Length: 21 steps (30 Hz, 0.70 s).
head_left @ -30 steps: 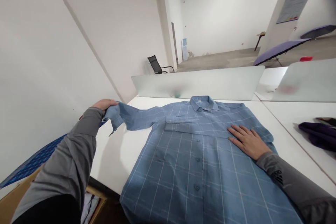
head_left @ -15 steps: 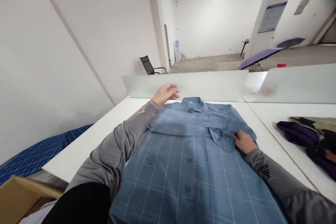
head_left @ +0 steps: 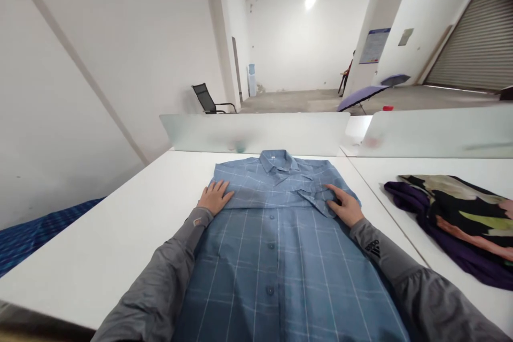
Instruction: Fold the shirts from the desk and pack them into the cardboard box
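Observation:
A blue shirt with thin white checks lies front up on the white table, its collar at the far end and its buttons down the middle. One sleeve is folded across the chest, and its cuff ends near the right side. My left hand rests flat on the fold at the left edge, fingers spread. Over by the cuff, my right hand touches the cloth with thumb and forefinger apart; its other fingers are partly hidden.
Frosted divider panels stand along the table's far edge. To the right lies a pile of dark purple and patterned cloth. Blue checked fabric is low on the left. Beyond are a black chair and a purple umbrella.
My left hand has come down from above the shirt's left shoulder onto its left edge. My right hand has loosened from the cuff. The view has turned to the right.

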Available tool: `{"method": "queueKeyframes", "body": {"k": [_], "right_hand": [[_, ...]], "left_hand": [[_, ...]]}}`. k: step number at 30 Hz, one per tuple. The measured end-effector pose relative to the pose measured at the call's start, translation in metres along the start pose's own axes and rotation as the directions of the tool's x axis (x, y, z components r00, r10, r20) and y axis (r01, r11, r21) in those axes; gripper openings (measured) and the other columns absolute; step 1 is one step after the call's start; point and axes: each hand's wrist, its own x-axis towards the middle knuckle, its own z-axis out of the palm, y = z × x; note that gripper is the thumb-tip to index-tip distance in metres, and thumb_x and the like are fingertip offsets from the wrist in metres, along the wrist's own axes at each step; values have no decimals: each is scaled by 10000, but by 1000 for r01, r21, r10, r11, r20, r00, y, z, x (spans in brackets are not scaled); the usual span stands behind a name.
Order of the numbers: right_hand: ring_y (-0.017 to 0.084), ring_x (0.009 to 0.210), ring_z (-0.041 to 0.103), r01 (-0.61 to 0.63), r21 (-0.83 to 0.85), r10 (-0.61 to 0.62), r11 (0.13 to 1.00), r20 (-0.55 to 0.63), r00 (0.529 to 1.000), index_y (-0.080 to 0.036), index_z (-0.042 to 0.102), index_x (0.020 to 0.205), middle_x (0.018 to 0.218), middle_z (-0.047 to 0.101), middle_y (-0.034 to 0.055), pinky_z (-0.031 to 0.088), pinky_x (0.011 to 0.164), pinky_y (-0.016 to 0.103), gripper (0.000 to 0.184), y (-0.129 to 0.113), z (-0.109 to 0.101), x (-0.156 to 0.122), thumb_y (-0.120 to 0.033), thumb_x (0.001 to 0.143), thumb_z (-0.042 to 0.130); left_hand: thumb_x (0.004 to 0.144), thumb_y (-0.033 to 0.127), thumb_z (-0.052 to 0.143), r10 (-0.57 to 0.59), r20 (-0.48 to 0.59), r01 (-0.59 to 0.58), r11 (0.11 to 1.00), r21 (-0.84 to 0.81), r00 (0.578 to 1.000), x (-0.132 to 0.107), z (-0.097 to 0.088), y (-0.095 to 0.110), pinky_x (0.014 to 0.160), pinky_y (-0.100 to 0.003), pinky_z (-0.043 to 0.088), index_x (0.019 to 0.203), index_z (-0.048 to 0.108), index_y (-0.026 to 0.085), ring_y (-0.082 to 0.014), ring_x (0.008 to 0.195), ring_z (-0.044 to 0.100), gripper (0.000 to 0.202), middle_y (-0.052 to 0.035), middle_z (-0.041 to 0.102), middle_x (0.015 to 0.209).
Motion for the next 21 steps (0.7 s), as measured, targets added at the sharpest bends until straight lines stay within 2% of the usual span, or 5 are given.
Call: {"method": "queueKeyframes", "body": {"k": [7,11,16,18,21], "right_hand": [[221,779,635,-62,-76,50,995,-152,987,-209,709,921,844,709,48,506,816,387,297,-6,-7,1,-289,715,511],[265,866,647,-222,109,211,969,108,972,-204,714,1000,962,715,85,543,742,405,391,-4,-23,2,-474,748,585],[261,998,636,-128,281,-18,951,465,885,-206,673,1156,1139,682,76,526,876,384,662,-4,-41,0,-544,597,779],[221,830,642,-138,260,32,956,375,926,-182,707,905,884,703,47,540,774,349,471,-3,-34,-1,-566,633,733],[151,558,537,-209,239,189,948,102,977,-208,480,531,509,510,-24,484,546,281,417,1,-15,0,-557,667,665]], "left_hand": [[968,568,269,-17,-36,18,1000,14,999,3,-1,-3,1128,-507,283,1471,378,210,-326,1405,315,627,-82,375,1531],[968,551,292,-2,-57,4,999,42,998,1,-1,-2,1121,-503,297,1449,418,201,-336,1385,340,608,-79,402,1514],[963,557,296,0,-54,3,999,44,999,3,2,-4,1108,-524,307,1446,421,215,-347,1379,343,605,-78,404,1513],[962,559,295,4,-57,-2,999,45,998,3,3,-5,1108,-521,305,1443,424,221,-343,1379,345,602,-82,410,1509],[961,555,302,14,-66,-11,999,48,998,3,3,-6,1111,-504,304,1438,430,222,-339,1377,350,597,-85,421,1501]]}}
